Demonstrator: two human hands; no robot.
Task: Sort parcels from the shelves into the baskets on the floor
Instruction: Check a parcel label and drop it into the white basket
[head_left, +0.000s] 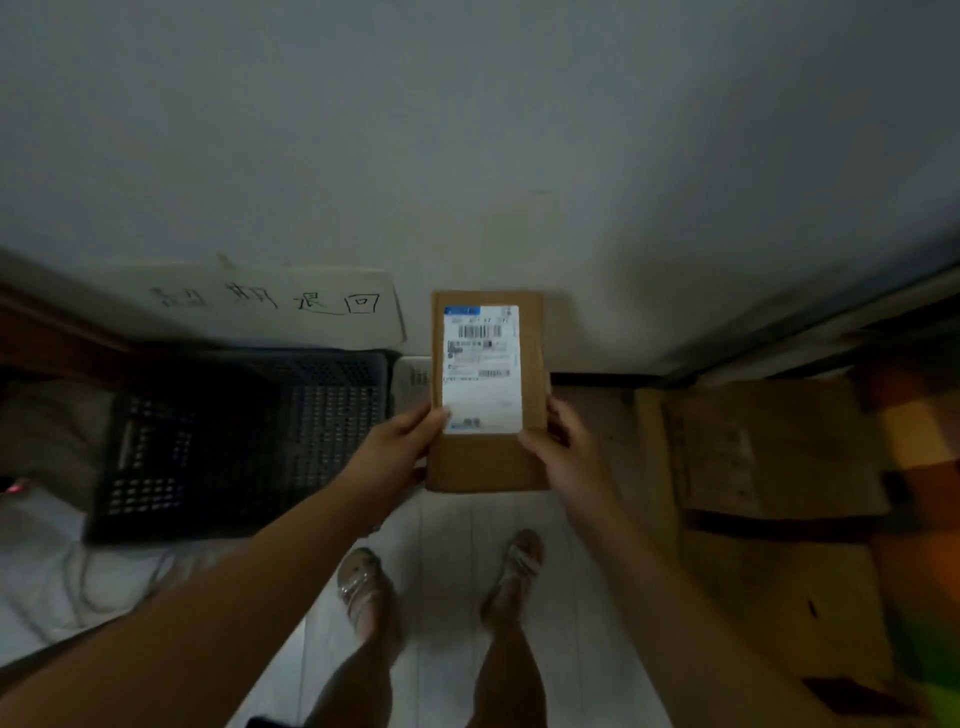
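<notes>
A flat brown cardboard parcel (488, 457) with a white shipping label facing me is held up in front of me, above the floor. My left hand (397, 444) grips its left edge with the thumb on the label's lower corner. On the opposite edge my right hand (563, 447) holds it, fingers curled round the side. A dark perforated plastic basket (249, 441) sits on the floor to the left, below and beside the parcel. Its inside looks dark and I cannot make out any contents.
A white handwritten paper sign (270, 304) leans on the wall behind the basket. Flattened cardboard boxes (769, 467) lie on the floor at the right. A small pale item (413, 376) sits between basket and parcel. My feet (363, 592) stand on pale tiles; cables lie lower left.
</notes>
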